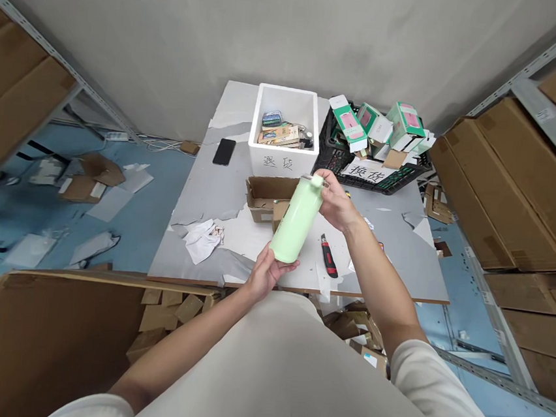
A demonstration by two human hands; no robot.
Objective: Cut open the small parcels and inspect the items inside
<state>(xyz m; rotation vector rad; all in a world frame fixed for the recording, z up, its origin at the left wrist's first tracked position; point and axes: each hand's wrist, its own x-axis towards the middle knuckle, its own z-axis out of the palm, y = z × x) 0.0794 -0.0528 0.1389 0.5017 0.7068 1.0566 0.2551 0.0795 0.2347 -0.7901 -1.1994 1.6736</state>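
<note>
A pale green bottle (296,222) is tilted in front of me, held above the table with both hands. My left hand (266,273) grips its base from below. Around the cap end, at the upper right, my right hand (335,199) is closed. Dark lettering shows along the bottle's left side, partly turned away. Behind the bottle sits an open cardboard box (264,197), with a smaller brown carton (279,212) beside it partly hidden. A red and black utility knife (329,256) lies on the table just right of the bottle.
At the back of the table (196,191) stand a white foam box (282,160) holding small packages and a black crate (383,184) of green-and-white boxes. A phone (224,151) and crumpled paper (202,240) lie left. Carton-laden shelves flank both sides; a large cardboard box (49,337) stands at lower left.
</note>
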